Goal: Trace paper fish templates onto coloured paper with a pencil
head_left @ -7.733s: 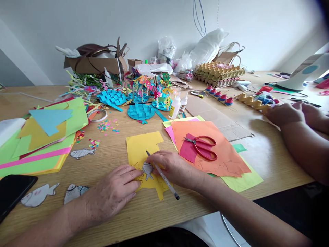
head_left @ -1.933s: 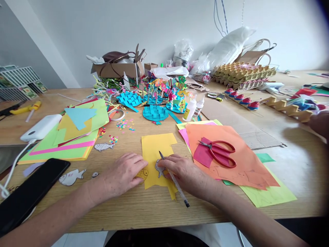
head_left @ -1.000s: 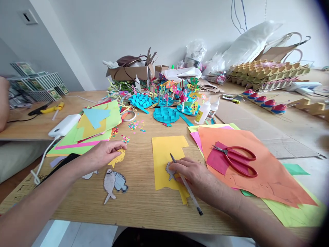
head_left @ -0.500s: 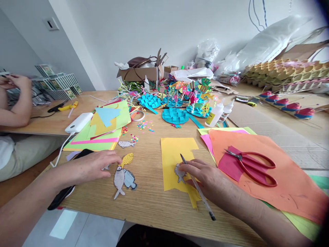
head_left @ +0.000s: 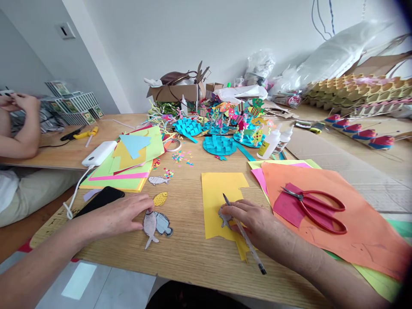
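Observation:
My left hand (head_left: 134,211) has its fingertips on the head of a grey paper fish (head_left: 149,227), thumb at the fish's edge. This fish partly overlaps a light-blue paper fish (head_left: 163,224). A yellow dotted paper fish (head_left: 160,198) lies just above, its tail end hidden. My right hand (head_left: 246,216) holds a clear ballpoint pen (head_left: 247,240), its dark end towards me. The same hand's fingertips press a small grey fish cutout (head_left: 224,218), partly covered, onto yellow paper (head_left: 219,193) with cut-out edges. Another grey paper fish (head_left: 159,180) lies further back.
Red-handled scissors (head_left: 317,206) lie on orange paper (head_left: 347,214) at right. Glue bottles (head_left: 269,143) and woven blue paper discs (head_left: 219,145) stand behind. At left are coloured sheets (head_left: 128,178), a white power bank (head_left: 99,153) and a black phone (head_left: 104,198). A co-worker's arm (head_left: 24,124) shows far left.
My left hand has shifted slightly right onto the grey fish, whose tail has swung a little right. The yellow fish's tail is now covered. My right hand and the pen have moved slightly left.

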A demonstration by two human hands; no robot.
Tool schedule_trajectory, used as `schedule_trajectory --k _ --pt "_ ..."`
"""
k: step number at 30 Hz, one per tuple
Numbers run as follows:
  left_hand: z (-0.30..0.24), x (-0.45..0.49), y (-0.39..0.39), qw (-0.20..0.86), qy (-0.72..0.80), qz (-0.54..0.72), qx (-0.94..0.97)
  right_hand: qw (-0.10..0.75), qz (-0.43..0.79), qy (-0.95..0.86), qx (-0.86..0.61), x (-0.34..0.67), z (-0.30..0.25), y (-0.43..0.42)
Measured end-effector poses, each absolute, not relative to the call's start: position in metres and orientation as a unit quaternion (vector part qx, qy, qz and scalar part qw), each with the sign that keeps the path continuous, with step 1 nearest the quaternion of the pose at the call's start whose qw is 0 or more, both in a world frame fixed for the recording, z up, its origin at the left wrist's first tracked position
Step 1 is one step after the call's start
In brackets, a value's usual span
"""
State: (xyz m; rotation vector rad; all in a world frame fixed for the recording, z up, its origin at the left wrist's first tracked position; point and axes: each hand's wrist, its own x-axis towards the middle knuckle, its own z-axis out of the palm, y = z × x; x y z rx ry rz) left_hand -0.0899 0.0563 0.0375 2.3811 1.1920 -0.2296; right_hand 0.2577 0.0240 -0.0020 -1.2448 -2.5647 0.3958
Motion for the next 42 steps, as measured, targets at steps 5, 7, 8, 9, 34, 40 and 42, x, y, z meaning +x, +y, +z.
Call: schedule_trajectory --k 5,7,8,9,34,40,42 --pt "0.034 -0.087 0.052 0.208 0.445 -0.094 0.866 0.142 0.160 -0.878 -0.428 0.256 -0.003 0.023" --pt "0.033 -0.085 0.052 0.194 0.442 -0.090 0.871 0.147 0.177 -0.874 -0.427 0.255 0.000 0.022" --pt "0.033 -0.084 0.052 0.186 0.438 -0.079 0.876 0.152 0.188 -0.871 -0.428 0.254 0.002 0.022" --pt "0.033 -0.081 0.052 0.179 0.434 -0.062 0.881 0.159 0.199 -0.865 -0.431 0.254 0.004 0.021" --pt "0.021 0.070 0.055 0.120 0.270 -0.038 0.954 0.194 0.204 -0.815 -0.506 0.274 -0.007 -0.008" --pt "0.027 0.074 0.061 0.146 0.252 -0.058 0.955 0.181 0.202 -0.814 -0.513 0.270 -0.005 -0.007" --pt "0.029 0.075 0.063 0.153 0.251 -0.069 0.953 0.178 0.201 -0.813 -0.517 0.269 -0.004 -0.007"
